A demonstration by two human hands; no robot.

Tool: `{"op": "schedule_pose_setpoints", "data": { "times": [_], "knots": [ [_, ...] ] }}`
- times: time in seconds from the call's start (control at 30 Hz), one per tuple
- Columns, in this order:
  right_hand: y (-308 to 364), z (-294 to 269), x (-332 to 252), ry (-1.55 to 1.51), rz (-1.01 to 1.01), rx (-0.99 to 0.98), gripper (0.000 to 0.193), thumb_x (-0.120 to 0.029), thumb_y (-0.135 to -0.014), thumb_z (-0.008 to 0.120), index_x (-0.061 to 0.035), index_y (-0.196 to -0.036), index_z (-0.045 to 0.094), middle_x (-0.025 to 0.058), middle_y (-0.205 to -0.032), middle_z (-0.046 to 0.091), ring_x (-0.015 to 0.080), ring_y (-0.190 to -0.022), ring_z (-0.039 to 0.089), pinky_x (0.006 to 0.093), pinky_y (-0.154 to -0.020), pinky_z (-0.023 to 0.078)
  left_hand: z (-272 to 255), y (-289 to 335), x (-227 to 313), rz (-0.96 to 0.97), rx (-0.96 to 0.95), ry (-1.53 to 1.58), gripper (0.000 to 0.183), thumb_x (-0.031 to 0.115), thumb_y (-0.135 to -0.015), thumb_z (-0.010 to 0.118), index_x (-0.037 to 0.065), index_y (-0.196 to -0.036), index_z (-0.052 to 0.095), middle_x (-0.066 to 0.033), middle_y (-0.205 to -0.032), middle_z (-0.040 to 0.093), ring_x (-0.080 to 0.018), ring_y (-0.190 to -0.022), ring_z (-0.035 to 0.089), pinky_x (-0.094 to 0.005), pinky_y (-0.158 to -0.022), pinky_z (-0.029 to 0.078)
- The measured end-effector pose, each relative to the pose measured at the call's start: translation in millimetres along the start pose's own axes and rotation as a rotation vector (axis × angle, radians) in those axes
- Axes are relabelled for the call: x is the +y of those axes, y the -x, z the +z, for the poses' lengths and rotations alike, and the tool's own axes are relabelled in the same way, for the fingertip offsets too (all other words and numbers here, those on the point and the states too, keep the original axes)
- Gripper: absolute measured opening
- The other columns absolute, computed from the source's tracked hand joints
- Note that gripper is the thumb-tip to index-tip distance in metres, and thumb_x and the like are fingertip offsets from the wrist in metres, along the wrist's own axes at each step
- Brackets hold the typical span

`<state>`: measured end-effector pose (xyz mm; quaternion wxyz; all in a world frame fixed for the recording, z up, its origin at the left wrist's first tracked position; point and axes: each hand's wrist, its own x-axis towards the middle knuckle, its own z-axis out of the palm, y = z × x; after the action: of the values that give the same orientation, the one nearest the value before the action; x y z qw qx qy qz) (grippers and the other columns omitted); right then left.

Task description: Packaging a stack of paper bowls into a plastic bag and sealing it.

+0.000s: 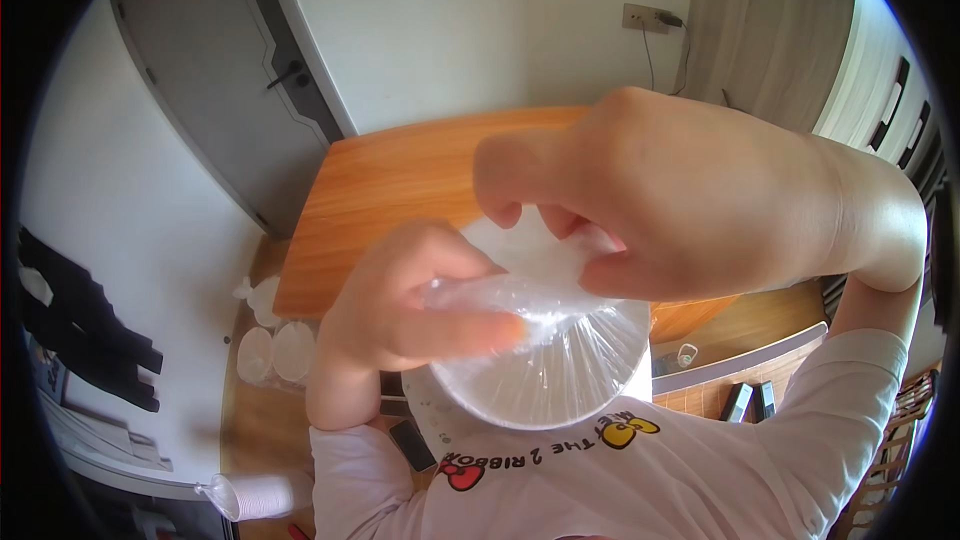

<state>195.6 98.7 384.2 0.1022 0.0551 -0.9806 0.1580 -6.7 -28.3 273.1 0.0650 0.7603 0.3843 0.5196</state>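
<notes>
Close in front of my chest is a round white container (540,405), perhaps the end of a stack, covered in clear plastic film (590,350). The film is drawn into pleats that run toward its gathered middle. My left hand (400,305) pinches the bunched plastic, thumb and forefinger closed on it from the left. From the right and higher up, my right hand (660,200) bends its fingers around the upper part of the same plastic. Its fingertips are partly hidden behind the film and the hand itself.
Beyond my hands stands an orange-brown wooden table (360,210). Clear-wrapped white round containers (292,351) rest on the floor at left. A plastic-wrapped white stack (260,495) lies at lower left. A grey door (215,70) is at far left, a wall socket (645,18) at far right.
</notes>
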Motion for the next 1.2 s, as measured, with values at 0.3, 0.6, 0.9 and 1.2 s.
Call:
{"op": "schedule_pose_setpoints", "data": {
  "times": [0.3, 0.6, 0.9, 1.2],
  "knots": [
    [-6, -6, -10, -0.005, 0.141, -0.118, 0.030, -0.001, -0.074, 0.063, -0.0036, -0.103, 0.055, 0.0085, -0.072, 0.061, 0.0275, -0.068, 0.063, 0.0384, -0.061, 0.048, -5, -9, -15, 0.412, -0.102, -0.197, 0.031, 0.004, -0.069, 0.078, 0.014, -0.098, 0.072, -0.0054, -0.087, 0.057, -0.0165, -0.067, 0.057, -0.0287, -0.055, 0.043],
    [-4, 29, 5, 0.700, -0.616, 0.326, 0.017, -0.010, -0.064, 0.063, -0.0091, -0.079, 0.054, -0.0003, -0.066, 0.048, 0.0128, -0.050, 0.044, 0.0256, -0.041, 0.032, -4, -10, -24, -0.187, 0.003, 0.246, 0.013, -0.001, -0.081, 0.072, 0.003, -0.088, 0.062, -0.0027, -0.094, 0.062, -0.0094, -0.086, 0.057, -0.0230, -0.077, 0.047],
    [3, 29, 17, 0.802, -0.790, 0.309, 0.017, -0.006, -0.063, 0.064, -0.0046, -0.077, 0.055, 0.0020, -0.070, 0.051, 0.0094, -0.051, 0.045, 0.0221, -0.041, 0.033, -14, -43, -22, -0.535, -0.303, 0.597, 0.028, 0.005, -0.086, 0.068, 0.004, -0.110, 0.055, -0.0037, -0.110, 0.058, -0.0107, -0.106, 0.054, -0.0264, -0.090, 0.043],
    [5, 20, 32, 0.773, -0.884, 0.348, 0.011, -0.005, -0.069, 0.062, -0.0066, -0.079, 0.059, 0.0044, -0.080, 0.060, 0.0156, -0.066, 0.056, 0.0247, -0.050, 0.044, -6, -47, -16, -0.471, -0.431, 0.519, 0.037, 0.004, -0.088, 0.066, 0.003, -0.123, 0.051, -0.0030, -0.115, 0.058, -0.0110, -0.104, 0.056, -0.0271, -0.087, 0.045]
  ]
}}
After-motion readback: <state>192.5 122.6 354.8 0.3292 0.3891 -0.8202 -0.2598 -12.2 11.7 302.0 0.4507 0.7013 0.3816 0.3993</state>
